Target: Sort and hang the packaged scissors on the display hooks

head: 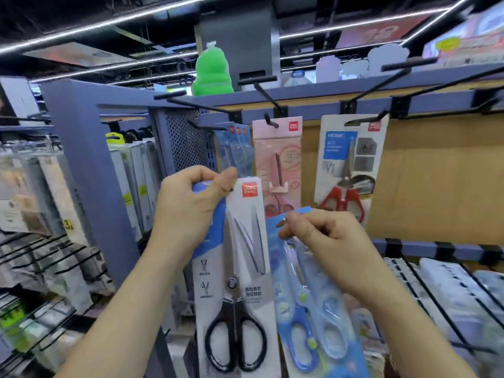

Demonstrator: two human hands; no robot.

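My left hand (pixel 188 205) grips the top of a white card pack of black-handled scissors (pixel 237 304), which hangs down in front of me. My right hand (pixel 324 236) pinches the top edge of a blue pack of blue-handled scissors (pixel 308 323) just right of it. On the display hooks behind hang blue scissor packs (pixel 236 148), a pink scissors pack (pixel 278 165) and a red-handled scissors pack (pixel 349 170). A black hook (pixel 268 98) juts out above the pink pack.
Long black hooks (pixel 401 77) stick out from the purple top rail (pixel 354 91) toward me. A green bottle-shaped item (pixel 212 70) stands on top. Boxed goods (pixel 136 181) hang at left; wire hooks with packs (pixel 450 290) fill the lower right.
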